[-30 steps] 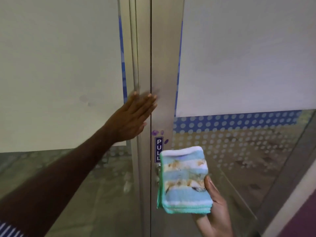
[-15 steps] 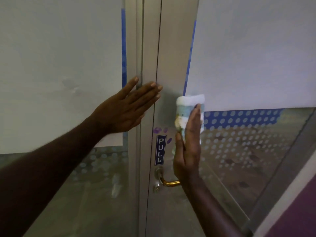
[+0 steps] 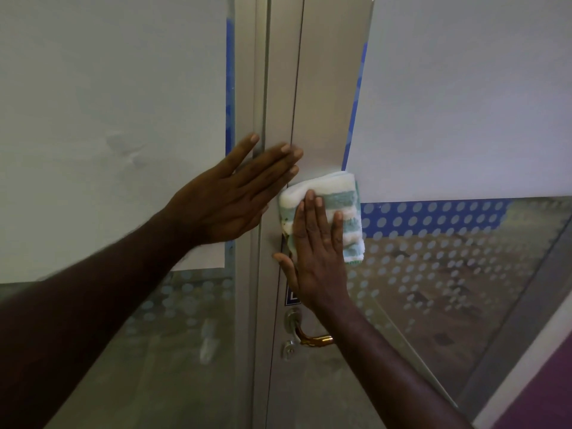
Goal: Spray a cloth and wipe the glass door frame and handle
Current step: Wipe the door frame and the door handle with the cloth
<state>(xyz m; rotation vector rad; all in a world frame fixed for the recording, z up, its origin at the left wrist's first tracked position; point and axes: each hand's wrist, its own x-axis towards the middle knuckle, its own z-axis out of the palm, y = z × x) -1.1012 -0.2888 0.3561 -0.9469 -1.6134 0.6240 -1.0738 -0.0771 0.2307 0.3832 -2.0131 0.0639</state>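
The right hand lies flat, fingers extended and close together, pressing the folded striped cloth against the door frame. The cloth's long axis runs roughly vertical, tilted slightly left at the top. The left hand rests flat, fingers spread, on the adjoining frame. Below, the brass handle points right, partly hidden by the right forearm.
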